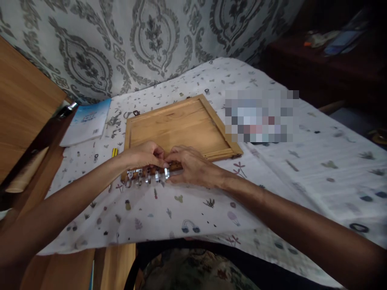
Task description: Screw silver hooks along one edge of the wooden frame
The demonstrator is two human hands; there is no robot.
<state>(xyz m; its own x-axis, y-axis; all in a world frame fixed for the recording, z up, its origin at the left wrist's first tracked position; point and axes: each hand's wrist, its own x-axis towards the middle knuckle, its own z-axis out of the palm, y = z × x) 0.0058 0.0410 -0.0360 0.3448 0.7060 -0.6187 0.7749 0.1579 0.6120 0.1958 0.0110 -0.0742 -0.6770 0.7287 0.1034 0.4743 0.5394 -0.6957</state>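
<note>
Dark patterned clothing [193,270] is lying nearest the camera, below and nearer to you than both hands. White printed cloth [142,225] is covering the table under your hands. You are bringing your left hand [146,155] and right hand [192,167] close together at the near edge of a framed wooden panel [169,123]. That panel is lying flat, stretching away beyond both hands.

Left hand: you are bending thumb and index finger toward each other by the rightmost hook; cannot tell whether they are clamping anything. Right hand: you are curling the fingers over the panel's edge, with the thumb lower, beside that same hook; firm grip or light contact, cannot tell. Whatever is sitting between the fingertips is too small to read.

Five shiny metal hooks [148,176] are standing in a row along the near edge, just below your left hand and left of your right thumb. A yellow-and-black handle [114,152] is showing just beyond your left wrist, beside the panel. Farther left of that hand, a blue-and-white booklet [86,121] is lying. Well beyond both hands, a patterned curtain [155,36] is hanging.
</note>
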